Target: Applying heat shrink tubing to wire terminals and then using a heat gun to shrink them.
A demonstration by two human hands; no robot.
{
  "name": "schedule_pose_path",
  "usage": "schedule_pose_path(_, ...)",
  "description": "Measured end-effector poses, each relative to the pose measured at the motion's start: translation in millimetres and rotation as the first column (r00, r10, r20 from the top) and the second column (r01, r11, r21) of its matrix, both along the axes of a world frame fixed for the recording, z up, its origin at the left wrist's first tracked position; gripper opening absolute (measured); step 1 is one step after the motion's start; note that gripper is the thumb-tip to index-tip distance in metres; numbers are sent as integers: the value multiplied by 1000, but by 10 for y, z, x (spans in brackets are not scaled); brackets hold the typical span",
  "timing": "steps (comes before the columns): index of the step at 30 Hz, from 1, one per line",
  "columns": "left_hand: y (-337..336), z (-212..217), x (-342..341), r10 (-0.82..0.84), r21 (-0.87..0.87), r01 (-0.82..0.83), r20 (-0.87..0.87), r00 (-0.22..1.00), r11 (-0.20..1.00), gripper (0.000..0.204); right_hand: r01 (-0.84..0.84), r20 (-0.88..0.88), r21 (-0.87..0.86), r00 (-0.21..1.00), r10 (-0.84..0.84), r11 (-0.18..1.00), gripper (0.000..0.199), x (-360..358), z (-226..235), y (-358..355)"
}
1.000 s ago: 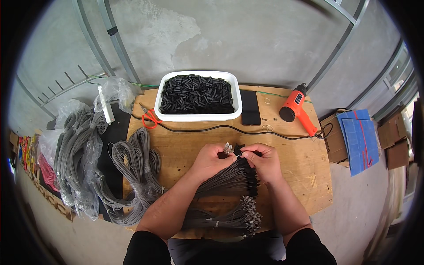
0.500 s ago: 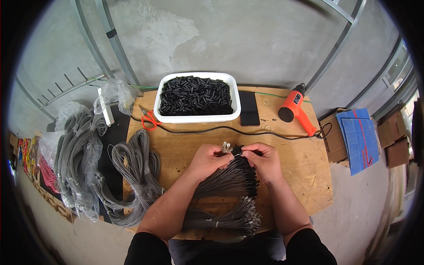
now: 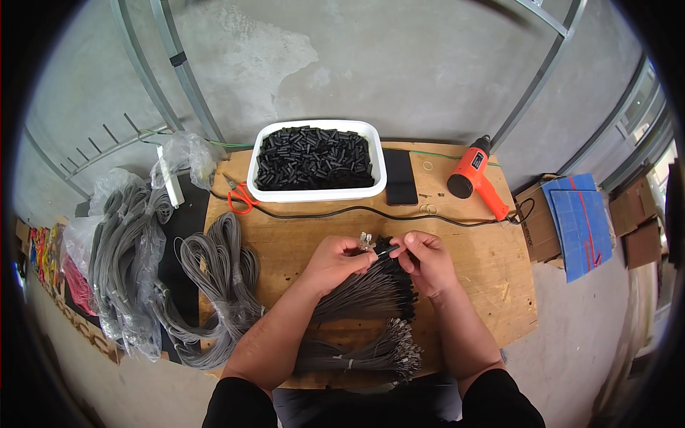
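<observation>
Over the wire bundle [image 3: 371, 292], both hands [image 3: 382, 257] pinch a black sleeve [image 3: 387, 250].

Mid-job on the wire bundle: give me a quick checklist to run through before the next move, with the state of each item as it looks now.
1. Left hand has a wire end with a metal terminal pinched: ok.
2. Right hand grips a short black sleeve at that wire end: ok, though how far it is slid on, cannot tell.
3. White tub of black sleeves stocked and within reach: ok.
4. Grey wire bundle lies tidy under the hands: ok.
5. Orange heat gun lies clear of the hands, nozzle pointing away: ok; whether powered, cannot tell.
6. Black cable crosses the board behind the hands: not ok, possible snag.
</observation>
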State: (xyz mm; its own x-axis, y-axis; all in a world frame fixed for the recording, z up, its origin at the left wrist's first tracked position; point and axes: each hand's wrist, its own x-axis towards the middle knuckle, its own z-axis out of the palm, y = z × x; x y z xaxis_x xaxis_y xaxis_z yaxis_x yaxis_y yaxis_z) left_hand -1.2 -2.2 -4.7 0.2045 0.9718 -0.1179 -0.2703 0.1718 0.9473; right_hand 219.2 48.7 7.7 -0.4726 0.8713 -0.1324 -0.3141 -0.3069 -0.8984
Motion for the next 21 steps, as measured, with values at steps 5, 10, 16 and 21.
schedule_pose_path(5, 4, -2, 7, 9, 15, -8, -77, 997, 1000, 12, -67, -75, -139, 996, 57, 988, 20, 21, 13, 12)
schedule_pose_path(10, 13, -50, 4, 15, 81, -1, -166, 986, 997, 13, -98, -67, -173, 994, 88, 980, 18, 12, -9, 3)
schedule_pose_path(16, 7, -31, 5, 19, 88, -2, -192, 981, 996, 15, -145, -97, -160, 987, 131, 976, 16, 33, 10, 6)
schedule_pose_path(21, 0, -29, 0, 5, 85, 15, -230, 973, 996, 15, -168, -82, -139, 984, 158, 976, 14, 34, 36, -4)
